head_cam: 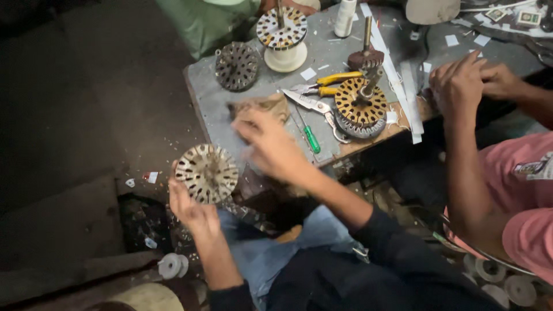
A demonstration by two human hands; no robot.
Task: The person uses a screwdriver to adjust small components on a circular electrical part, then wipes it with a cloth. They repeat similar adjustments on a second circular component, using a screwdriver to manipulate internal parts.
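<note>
The left hand [190, 210] holds a round, slotted metal core disc with a pale rim [206, 173], off the near-left corner of the grey tabletop [207, 109], above the dark floor. The fingers grip it from below at its lower-left edge; a thumb shows at the rim, and the disc stands tilted toward the camera.

The right hand [271, 147] is blurred over the tabletop, with the fingers spread and holding nothing that I can see. It is near a crumpled brown piece of paper or cloth [266, 106], and just beside it lies a screwdriver with a green handle [311, 138].

I judge the disc to be stiff and rather heavy for its size, because it looks like stacked steel sheets. The many slots give sharp edges, so the outer rim is the safer place to take hold, with the palm supporting it underneath. It is probably not fragile, but any thin insulation inside the slots can tear.

A similar orange-and-black wound core on a shaft [361, 103] stands farther right, near the hands of another person in a pink shirt [461, 86].
</note>
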